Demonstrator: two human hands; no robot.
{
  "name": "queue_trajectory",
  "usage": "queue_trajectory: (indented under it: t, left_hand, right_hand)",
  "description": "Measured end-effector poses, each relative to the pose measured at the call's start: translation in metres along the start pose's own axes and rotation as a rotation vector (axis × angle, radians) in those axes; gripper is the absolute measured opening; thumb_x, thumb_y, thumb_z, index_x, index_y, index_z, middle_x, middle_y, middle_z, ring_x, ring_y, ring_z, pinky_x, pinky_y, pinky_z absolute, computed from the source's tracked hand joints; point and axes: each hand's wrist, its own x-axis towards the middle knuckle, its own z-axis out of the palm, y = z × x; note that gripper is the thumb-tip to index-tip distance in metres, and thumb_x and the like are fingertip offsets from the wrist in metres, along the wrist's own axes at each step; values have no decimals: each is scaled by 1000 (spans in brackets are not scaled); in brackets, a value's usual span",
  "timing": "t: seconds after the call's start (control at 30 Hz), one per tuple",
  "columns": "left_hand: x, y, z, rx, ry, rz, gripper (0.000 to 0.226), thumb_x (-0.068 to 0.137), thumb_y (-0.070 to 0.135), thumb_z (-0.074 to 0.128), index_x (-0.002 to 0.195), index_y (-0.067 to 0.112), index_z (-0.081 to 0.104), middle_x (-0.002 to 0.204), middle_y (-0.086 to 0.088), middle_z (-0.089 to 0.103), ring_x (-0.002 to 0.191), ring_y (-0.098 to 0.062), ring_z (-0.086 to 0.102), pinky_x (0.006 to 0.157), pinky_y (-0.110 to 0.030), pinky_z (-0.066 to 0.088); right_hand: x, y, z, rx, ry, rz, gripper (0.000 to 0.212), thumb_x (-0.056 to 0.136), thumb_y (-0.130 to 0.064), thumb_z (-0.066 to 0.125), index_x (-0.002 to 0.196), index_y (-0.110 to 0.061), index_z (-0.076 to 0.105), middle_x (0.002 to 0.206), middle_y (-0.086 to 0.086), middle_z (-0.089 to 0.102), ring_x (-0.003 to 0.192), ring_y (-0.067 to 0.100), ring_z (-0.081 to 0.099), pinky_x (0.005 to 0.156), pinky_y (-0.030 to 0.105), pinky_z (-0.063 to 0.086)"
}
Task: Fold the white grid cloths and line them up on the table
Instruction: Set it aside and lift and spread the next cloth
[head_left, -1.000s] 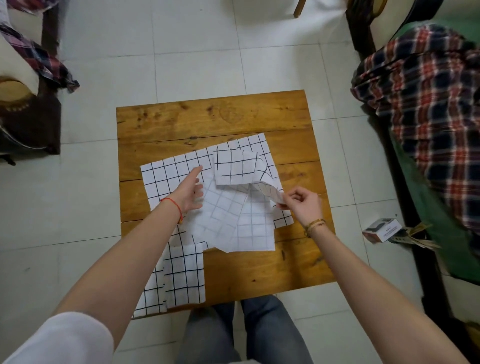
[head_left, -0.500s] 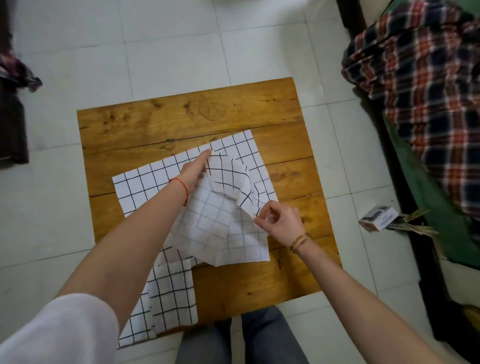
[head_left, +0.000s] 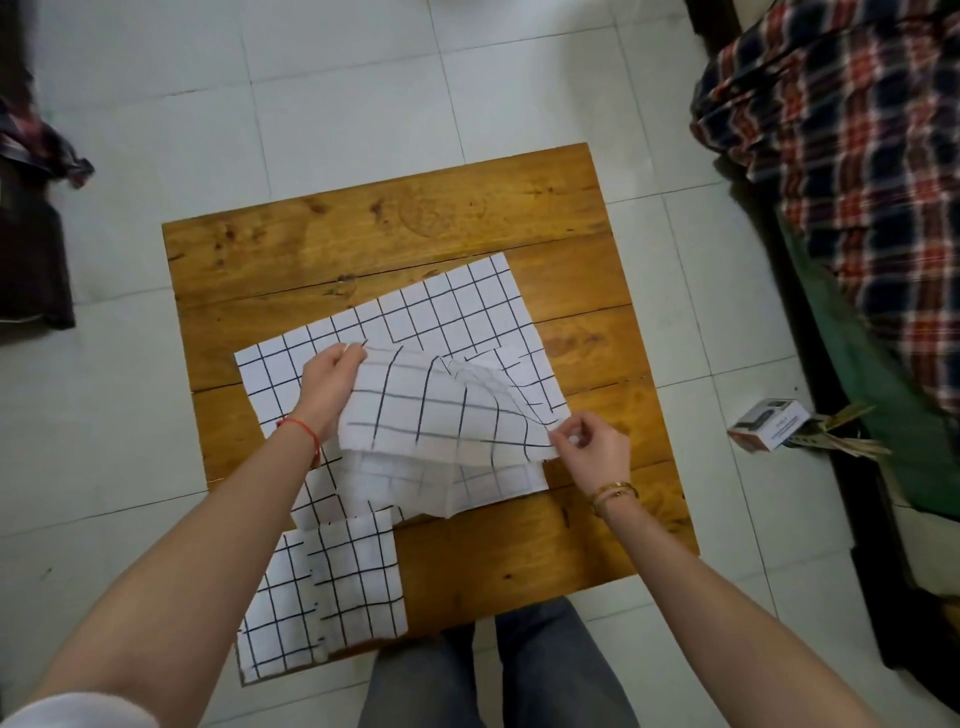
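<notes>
A white grid cloth (head_left: 441, 410) is held lifted over the middle of the wooden table (head_left: 415, 234), above other grid cloths. The left hand (head_left: 330, 387) pinches its far-left corner; the right hand (head_left: 592, 447) pinches its right corner. A small box (head_left: 769, 430) lies on the floor right of the table, its printing unreadable.
</notes>
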Motion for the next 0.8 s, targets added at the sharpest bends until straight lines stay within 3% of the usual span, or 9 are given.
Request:
queue_trajectory:
  t: [0.13,0.27,0.33,0.4,0.47,0.6,0.67,0.73,0.8]
  left_hand:
    - [-24,-36,-21,-128,-8,-76,21,82,18,58,62,22,60,68,1,53,73,-18,48,67,-33,37]
    - [-41,-63,-28,-154,14,-110,25,78,10,60,56,23,59,67,5,53,75,-19,46,75,-37,36]
    - [-46,-72,-29,-154,28,-117,25,80,5,59,60,21,58,69,3,54,74,-18,47,75,-35,38]
    - [-48,-77,-29,-163,14,-145,19,78,5,61,68,21,60,68,3,52,69,-17,45,66,-32,39]
    - [-48,-81,-26,-140,-7,-169,16,79,4,62,88,17,59,68,1,50,60,-15,43,56,-29,37]
    - [-44,-84,-18,-91,-11,-192,39,82,1,61,115,18,50,87,-2,56,61,-13,46,57,-25,43]
    - [-40,-88,-16,-111,-18,-206,44,82,3,61,120,19,44,84,-2,52,65,-13,46,58,-26,41]
    - [-35,-89,-16,-136,-19,-219,41,75,13,61,114,19,50,83,0,50,70,-15,45,59,-29,38]
    - [-26,-90,-17,-190,10,-209,21,68,26,60,88,20,63,81,2,54,76,-18,49,63,-31,39]
  right_hand:
    - [-7,10,-1,13,62,43,10,81,-19,71,76,-17,63,73,-1,65,60,7,52,54,19,40]
    - [-7,10,6,72,-10,92,7,82,-27,68,81,-26,60,82,-4,68,71,12,64,65,28,54]
    - [-2,7,9,80,-2,103,9,83,-33,62,86,-27,56,83,-5,68,75,16,67,69,34,57]
    - [9,-1,11,57,20,103,16,82,-40,56,89,-26,54,84,-4,66,76,18,66,70,36,56]
    - [25,-11,15,51,22,91,19,85,-42,54,89,-24,53,82,-5,63,76,17,63,70,36,56]
    - [65,-42,27,63,-42,45,19,92,-33,56,99,-15,58,84,-5,59,81,14,56,73,28,48]
    - [86,-57,37,54,-95,24,25,92,-34,56,106,-15,59,92,-4,60,85,12,55,78,27,48]
    - [102,-69,48,33,-136,19,29,90,-35,58,111,-14,58,96,-4,60,89,13,56,82,28,49]
    - [114,-79,58,-6,-173,11,32,91,-35,58,113,-12,56,94,-4,60,89,14,55,82,29,48]
